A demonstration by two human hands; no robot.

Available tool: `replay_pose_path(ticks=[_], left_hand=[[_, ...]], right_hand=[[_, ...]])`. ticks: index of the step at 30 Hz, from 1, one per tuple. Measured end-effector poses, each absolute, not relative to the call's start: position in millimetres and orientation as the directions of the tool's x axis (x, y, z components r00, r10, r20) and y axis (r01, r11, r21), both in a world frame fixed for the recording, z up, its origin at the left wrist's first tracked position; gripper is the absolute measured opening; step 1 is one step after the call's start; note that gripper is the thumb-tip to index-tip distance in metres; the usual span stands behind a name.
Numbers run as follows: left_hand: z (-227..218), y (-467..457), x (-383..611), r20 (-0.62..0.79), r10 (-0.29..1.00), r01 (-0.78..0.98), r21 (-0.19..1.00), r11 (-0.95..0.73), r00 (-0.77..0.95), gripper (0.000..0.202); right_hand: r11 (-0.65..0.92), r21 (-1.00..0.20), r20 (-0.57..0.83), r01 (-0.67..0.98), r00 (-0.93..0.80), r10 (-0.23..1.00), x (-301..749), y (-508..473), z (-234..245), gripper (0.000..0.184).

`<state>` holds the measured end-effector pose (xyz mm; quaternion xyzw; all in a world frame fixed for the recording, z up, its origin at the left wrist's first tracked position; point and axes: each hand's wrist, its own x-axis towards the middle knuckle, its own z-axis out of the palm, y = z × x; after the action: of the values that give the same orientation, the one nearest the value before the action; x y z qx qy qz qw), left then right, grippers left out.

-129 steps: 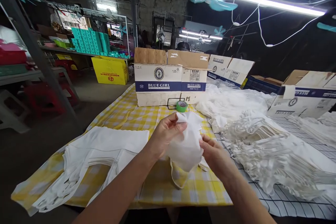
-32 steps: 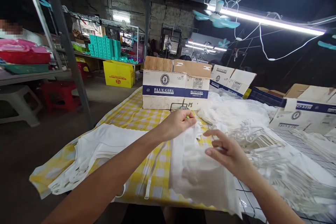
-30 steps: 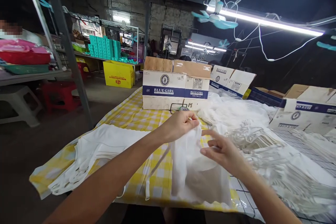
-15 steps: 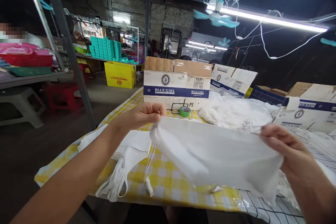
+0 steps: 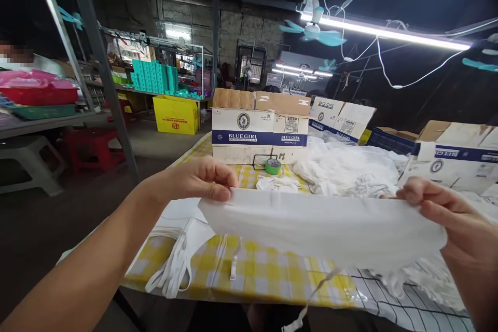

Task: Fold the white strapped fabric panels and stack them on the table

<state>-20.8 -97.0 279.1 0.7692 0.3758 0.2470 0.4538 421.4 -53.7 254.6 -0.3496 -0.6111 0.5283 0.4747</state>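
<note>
Between my two hands a white cloth piece [image 5: 315, 225] is stretched out sideways above the table. My left hand [image 5: 208, 179] pinches its upper left corner between thumb and fingers. At the other end, my right hand [image 5: 447, 210] grips the upper right corner. Thin white straps with small end pieces dangle below the cloth, one strap [image 5: 321, 286] reaching past the table's front edge. Under my left forearm lies a stack of similar white cloth pieces [image 5: 181, 212], its straps [image 5: 175, 272] bunched toward me. Another small white piece [image 5: 278, 183] lies behind the held cloth.
A yellow checked cloth [image 5: 268, 280] covers the table. Farther back are a roll of green tape [image 5: 273, 167], a Blue Girl carton [image 5: 243, 137] and a heap of white material [image 5: 346, 163]. More cartons [image 5: 447, 158] stand right. A metal post [image 5: 103, 67] rises left; a person sits beyond it.
The cloth has been pulled wider and flatter, its top edge now nearly level. My right hand has moved slightly right. The hanging straps now show below, and the small white piece behind has come into view.
</note>
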Motion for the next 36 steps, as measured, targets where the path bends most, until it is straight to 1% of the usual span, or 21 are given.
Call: replay_pose_path(ticks=[3,6,8,9,10,11,13,14,16,17,19,21,22,23,26,28,31,32,34,36], left_hand=[[264,-89,-20,0.092,0.838,0.280,0.918,-0.280,0.538,0.027],[234,-66,-16,0.085,0.843,0.311,0.906,-0.288,0.532,0.027],[202,-44,-11,0.032,0.856,0.431,0.854,-0.291,0.515,0.027],[182,-33,-8,-0.006,0.871,0.521,0.804,-0.287,0.490,0.026],[161,-23,-6,-0.034,0.908,0.648,0.712,-0.271,0.417,0.024],[140,-15,-3,-0.049,0.949,0.774,0.592,-0.224,0.312,0.019],[100,-5,1,-0.046,0.972,0.838,0.516,-0.175,0.231,0.016],[84,-4,3,-0.029,0.978,0.855,0.491,-0.166,0.206,0.022],[59,-7,3,-0.004,0.979,0.862,0.474,-0.179,0.205,0.035],[52,-10,2,0.017,0.975,0.863,0.463,-0.202,0.220,0.038],[44,-16,-3,0.083,0.965,0.874,0.411,-0.261,0.249,0.037],[43,-23,-12,0.151,0.947,0.890,0.326,-0.320,0.285,0.035],[43,-26,-16,0.158,0.934,0.888,0.293,-0.353,0.319,0.035],[43,-30,-21,0.139,0.921,0.878,0.279,-0.389,0.364,0.034],[38,-38,-29,0.032,0.867,0.825,0.291,-0.485,0.498,0.029],[31,-41,-29,0.016,0.865,0.832,0.264,-0.488,0.502,0.019],[21,-39,-23,0.051,0.885,0.863,0.199,-0.464,0.463,0.002],[20,-39,-19,0.064,0.888,0.868,0.191,-0.459,0.455,0.002],[24,-38,-11,0.085,0.893,0.865,0.223,-0.449,0.442,0.007],[34,-39,0,0.108,0.904,0.849,0.314,-0.426,0.413,0.009]], right_hand=[[0.128,-0.986,0.159,-0.106,-0.361,0.919,413,-39,253,0.019],[0.121,-0.992,0.127,-0.040,-0.382,0.915,398,-6,240,0.017],[0.181,-0.977,0.128,0.112,-0.368,0.921,387,25,217,0.019],[0.225,-0.945,0.132,0.235,-0.355,0.925,382,41,201,0.023],[0.264,-0.873,0.128,0.411,-0.330,0.935,377,56,182,0.026],[0.266,-0.763,0.124,0.590,-0.269,0.955,374,68,162,0.026],[0.215,-0.683,0.100,0.698,-0.203,0.974,369,83,119,0.023],[0.200,-0.660,0.086,0.724,-0.191,0.978,367,84,99,0.023],[0.199,-0.639,0.054,0.743,-0.215,0.975,366,77,63,0.023],[0.209,-0.629,0.038,0.749,-0.239,0.970,366,70,49,0.023],[0.237,-0.616,0.013,0.752,-0.291,0.957,367,54,27,0.021],[0.259,-0.609,-0.005,0.750,-0.329,0.944,368,41,14,0.019],[0.264,-0.607,-0.011,0.749,-0.341,0.940,369,37,11,0.018],[0.267,-0.607,-0.017,0.748,-0.348,0.937,369,34,9,0.018],[0.272,-0.609,-0.023,0.745,-0.359,0.933,366,31,11,0.018],[0.281,-0.623,-0.016,0.730,-0.370,0.929,359,30,17,0.018],[0.283,-0.689,0.000,0.667,-0.390,0.921,342,20,27,0.019],[0.272,-0.724,-0.007,0.634,-0.401,0.916,334,14,28,0.020],[0.219,-0.810,-0.065,0.544,-0.455,0.888,318,-4,28,0.021],[0.100,-0.899,-0.174,0.427,-0.556,0.813,299,-27,24,0.023]])
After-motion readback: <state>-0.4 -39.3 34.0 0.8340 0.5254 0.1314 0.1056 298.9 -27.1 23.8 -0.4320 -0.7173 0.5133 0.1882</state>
